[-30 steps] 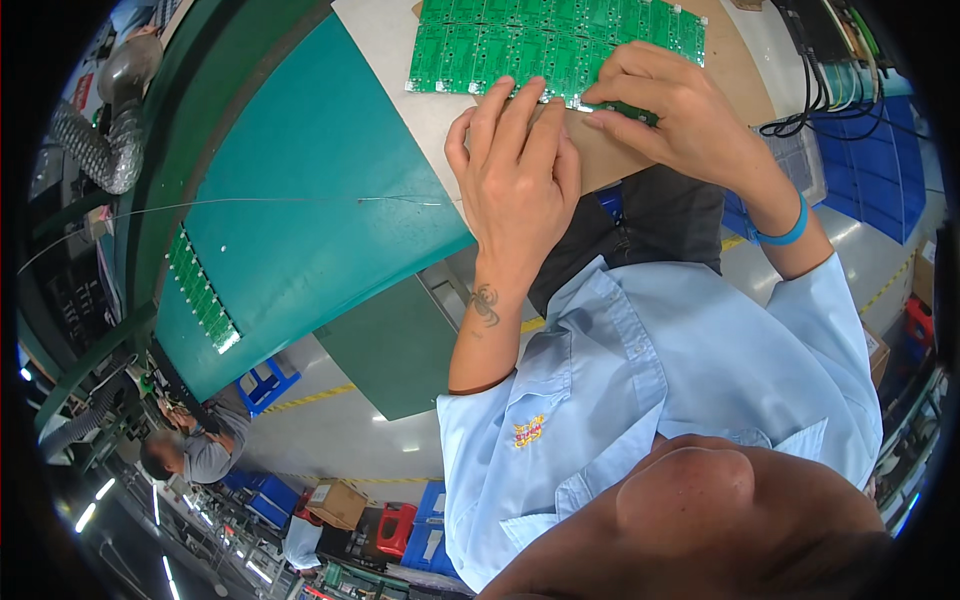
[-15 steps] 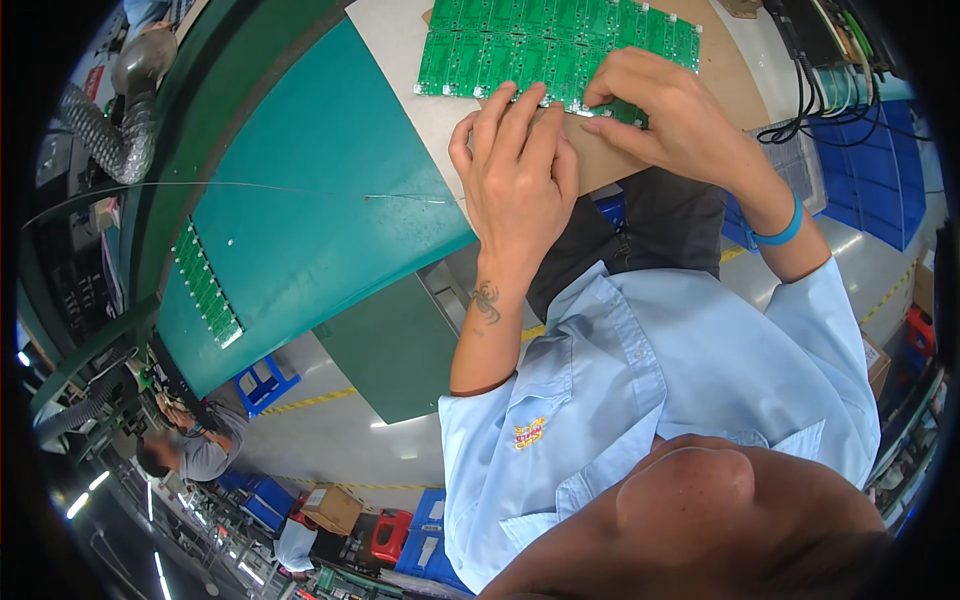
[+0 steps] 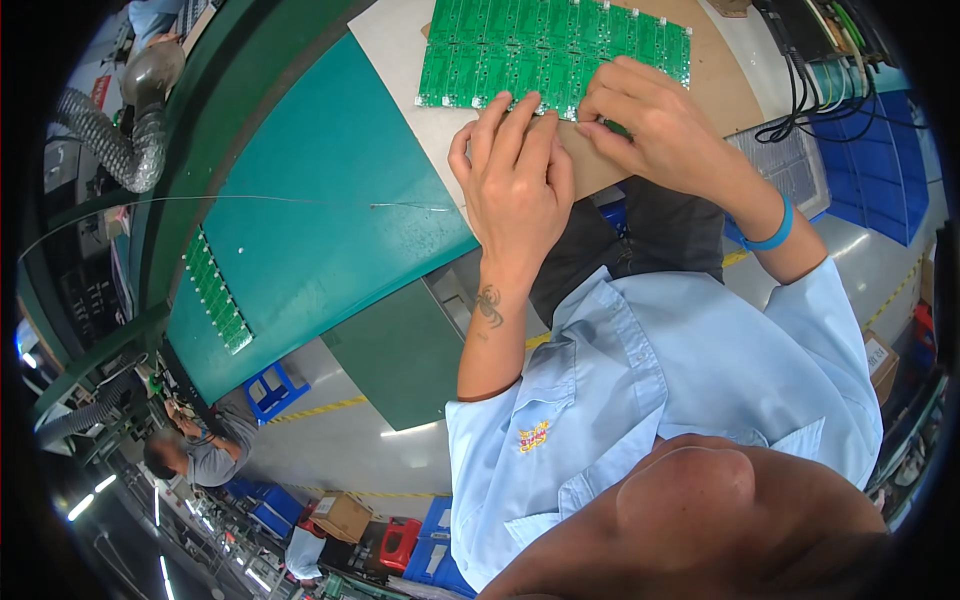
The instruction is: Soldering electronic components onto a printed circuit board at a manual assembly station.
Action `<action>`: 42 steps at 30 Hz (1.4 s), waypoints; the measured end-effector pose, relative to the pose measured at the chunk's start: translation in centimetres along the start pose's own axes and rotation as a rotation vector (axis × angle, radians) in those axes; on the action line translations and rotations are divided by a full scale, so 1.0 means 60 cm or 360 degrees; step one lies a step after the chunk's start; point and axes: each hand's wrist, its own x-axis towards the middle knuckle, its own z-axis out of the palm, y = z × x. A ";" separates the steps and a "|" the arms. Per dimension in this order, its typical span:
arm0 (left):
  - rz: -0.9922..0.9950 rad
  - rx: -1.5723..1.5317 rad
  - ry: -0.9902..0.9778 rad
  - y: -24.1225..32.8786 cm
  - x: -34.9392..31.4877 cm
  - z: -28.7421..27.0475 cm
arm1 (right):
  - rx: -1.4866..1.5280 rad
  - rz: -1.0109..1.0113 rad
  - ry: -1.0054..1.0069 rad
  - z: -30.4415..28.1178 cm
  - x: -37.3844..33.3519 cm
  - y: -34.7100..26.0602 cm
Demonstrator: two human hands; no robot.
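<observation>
A green circuit board panel (image 3: 520,50), made of rows of small joined boards, lies on brown cardboard (image 3: 595,165) at the top of the view. My left hand (image 3: 515,185) is palm down with its fingers extended, the fingertips resting on the panel's near edge. Just right of it, my right hand (image 3: 655,125) bends over the same edge, thumb and forefinger pressed together at the rim. Whatever those fingers pinch is too small or too covered to name. Part of the panel's near right corner is hidden under this hand.
A narrow green board strip (image 3: 218,290) lies on the teal mat (image 3: 310,230) at left. A thin wire (image 3: 410,206) crosses that mat. Black cables (image 3: 795,90) hang at the upper right, near blue bins (image 3: 865,170). A person in grey (image 3: 215,450) is at work further back, near a blue stool (image 3: 272,390).
My right hand's thumb and forefinger have closed together and shifted slightly left along the panel's edge. My left hand stays nearly in place. The whole view has shifted a little.
</observation>
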 end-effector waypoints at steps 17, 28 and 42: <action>0.0010 -0.0005 -0.0048 0.004 0.004 -0.003 | 0.0067 0.0031 0.0163 -0.006 -0.016 -0.005; -0.0049 -0.0004 -0.0059 0.011 0.011 -0.003 | 0.0341 0.0113 0.0296 -0.020 -0.035 0.002; -0.0047 0.0037 -0.0163 0.013 0.009 -0.004 | -0.0260 -0.0012 0.0264 0.031 -0.032 -0.003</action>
